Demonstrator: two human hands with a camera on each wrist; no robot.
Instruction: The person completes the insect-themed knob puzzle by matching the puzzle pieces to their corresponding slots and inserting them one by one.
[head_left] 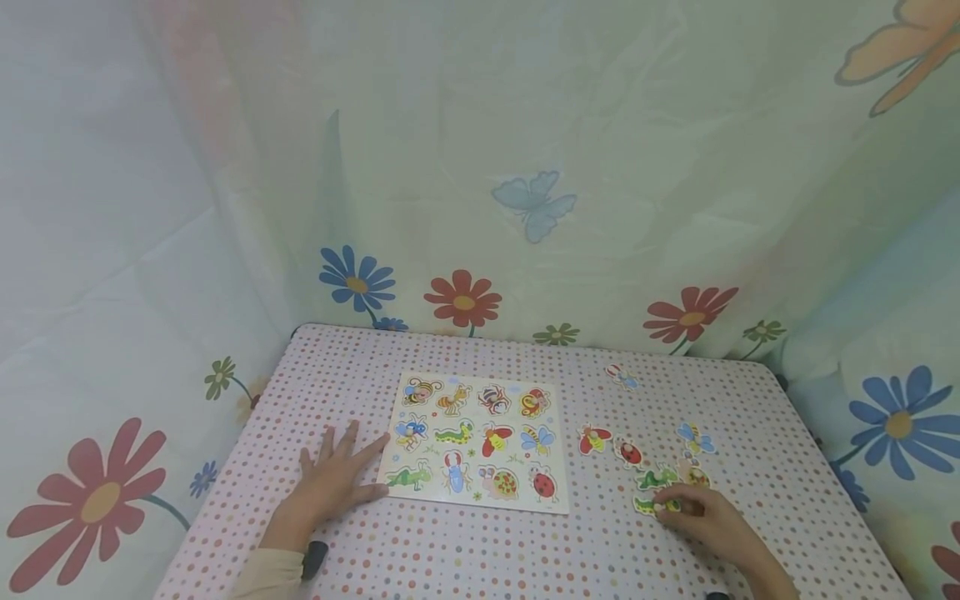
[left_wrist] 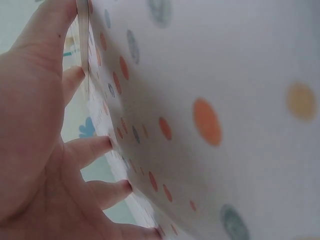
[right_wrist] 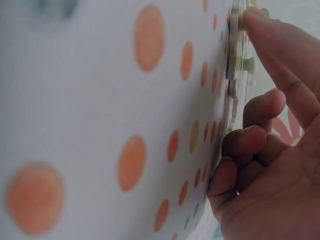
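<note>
A wooden insect puzzle board (head_left: 480, 492) lies on the dotted table. My left hand (head_left: 333, 479) rests at its left side with fingers spread, thumb and index fingertips right at the board's edge; the left wrist view shows the other fingertips (left_wrist: 122, 187) down on the cloth. To the right of the board, my right hand (head_left: 708, 521) pinches the small knob of a green caterpillar puzzle piece (head_left: 645, 505), partly covered by the fingers. Its other fingers (right_wrist: 245, 140) are curled near the cloth. A green grasshopper piece (head_left: 656, 477) and a snail piece (head_left: 696, 475) lie just beyond.
More loose pieces lie right of the board: a red-winged bug (head_left: 594, 439), a ladybug (head_left: 628, 453), a blue-winged insect (head_left: 695, 438) and a beetle (head_left: 622, 377) farther back. A flowered curtain (head_left: 600, 250) hangs behind the table (head_left: 465, 558).
</note>
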